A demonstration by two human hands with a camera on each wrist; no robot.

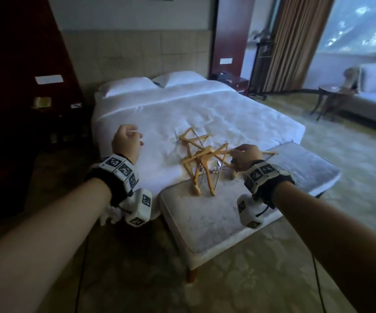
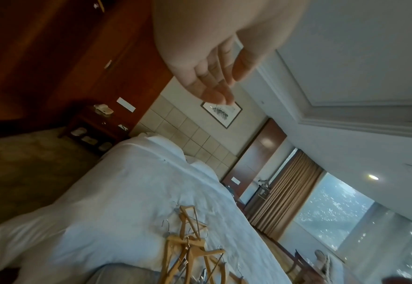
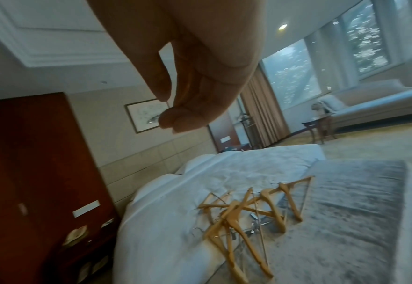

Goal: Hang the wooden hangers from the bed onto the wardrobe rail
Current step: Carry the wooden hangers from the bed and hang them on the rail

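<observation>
Several wooden hangers (image 1: pixel 201 160) lie in a tangled heap at the foot of a white bed (image 1: pixel 182 114), spilling onto the pale upholstered bench (image 1: pixel 205 222) set against it. The person's right hand (image 1: pixel 243 157) hovers directly over the right edge of the pile, fingers curled downward with thumb and fingertips drawn close; the right wrist view shows what may be a thin wire between them, though the blur makes it hard to confirm, and no hanger is seen lifted. The left hand (image 1: pixel 126 141) is held above the bedcover, well apart from the heap on its left side, fingers relaxed and loosely bent, holding nothing. Two pillows (image 1: pixel 151 83) rest at the headboard. A dark wooden nightstand (image 2: pixel 95 126) stands beside the bed, and brown curtains (image 1: pixel 295 41) frame the window on the right.
</observation>
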